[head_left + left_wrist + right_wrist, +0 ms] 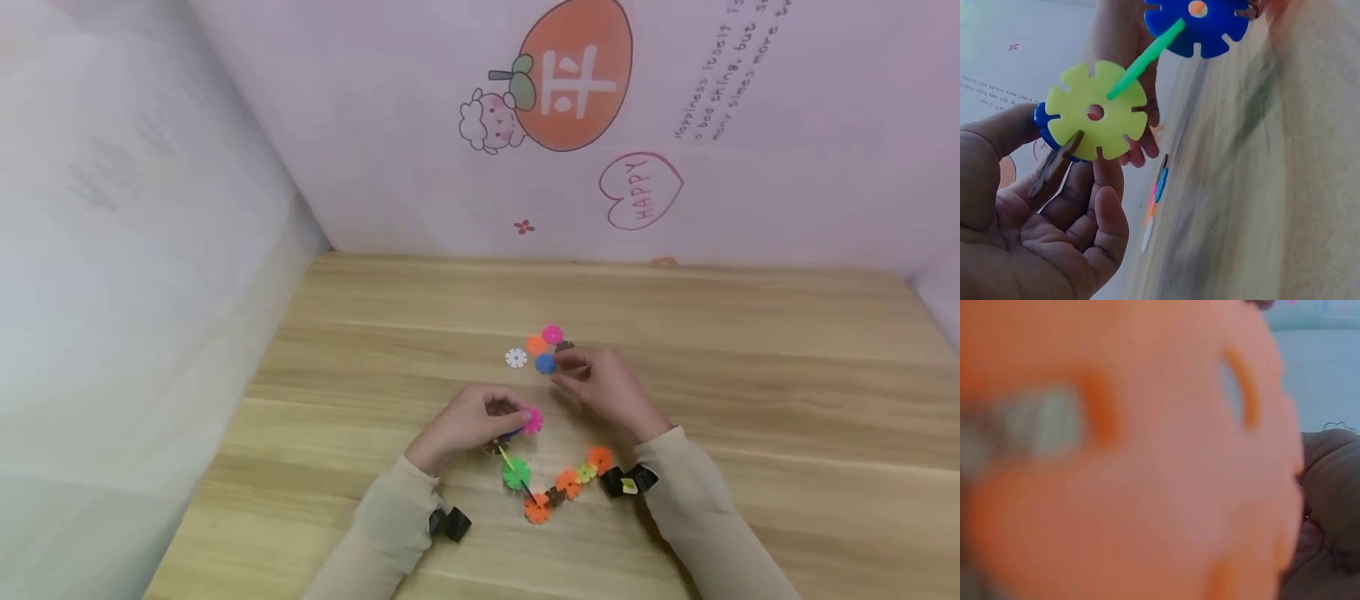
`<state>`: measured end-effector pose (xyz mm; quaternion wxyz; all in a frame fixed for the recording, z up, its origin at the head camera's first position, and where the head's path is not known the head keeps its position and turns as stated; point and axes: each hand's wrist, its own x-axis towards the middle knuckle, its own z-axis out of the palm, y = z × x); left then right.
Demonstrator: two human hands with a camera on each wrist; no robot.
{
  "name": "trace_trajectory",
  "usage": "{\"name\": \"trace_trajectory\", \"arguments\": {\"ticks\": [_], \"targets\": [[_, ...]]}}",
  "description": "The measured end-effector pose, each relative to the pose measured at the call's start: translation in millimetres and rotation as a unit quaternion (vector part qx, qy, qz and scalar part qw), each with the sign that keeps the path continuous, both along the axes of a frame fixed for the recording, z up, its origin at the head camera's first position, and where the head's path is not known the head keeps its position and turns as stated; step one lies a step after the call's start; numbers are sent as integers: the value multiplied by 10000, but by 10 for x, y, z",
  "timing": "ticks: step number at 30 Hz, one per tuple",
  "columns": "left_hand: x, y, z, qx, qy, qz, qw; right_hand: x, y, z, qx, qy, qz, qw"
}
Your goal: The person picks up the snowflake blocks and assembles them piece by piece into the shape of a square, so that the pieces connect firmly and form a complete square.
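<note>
My left hand (472, 421) pinches one end of a chain of notched plastic discs slotted together. By its thumb is a pink disc (532, 420), while a yellow disc (1094, 115) and a brown disc (1057, 165) show close to the fingers in the left wrist view. From there the chain runs through a green disc (516, 474) to several orange ones. Its far orange disc (600, 459) lies beside the right wrist and fills much of the right wrist view, blurred. My right hand (603, 387) reaches over the table, thumb and fingers apart, fingertips right at a loose blue disc (545, 364).
Around the blue disc on the wooden table (360, 350) lie a white disc (516, 358), an orange disc (537, 344), a pink disc (552, 334) and a partly covered brown disc (566, 345). A printed sheet (420, 183) hangs behind the table, a pale cloth (150, 250) at left.
</note>
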<state>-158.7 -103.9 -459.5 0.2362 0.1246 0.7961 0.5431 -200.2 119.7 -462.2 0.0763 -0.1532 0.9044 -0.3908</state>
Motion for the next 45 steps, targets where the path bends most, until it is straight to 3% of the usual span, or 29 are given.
{"name": "trace_trajectory", "arguments": {"ticks": [9, 18, 32, 40, 45], "targets": [[18, 34, -30, -124, -222, 67, 9997, -91, 53, -193, 184, 78, 7, 9998], [6, 41, -33, -206, -113, -34, 9997, -128, 21, -196, 581, 230, 90, 9980], [-15, 6, -32, -110, -116, -24, 9999, -137, -7, -176, 714, 501, 387, 9954], [-24, -25, -37, -94, -133, 52, 9999, -127, 86, -214, 138, 340, 478, 9982], [-30, -34, -22, -172, -125, 109, 9997, -94, 184, -208, -151, 121, 746, 9970]]}}
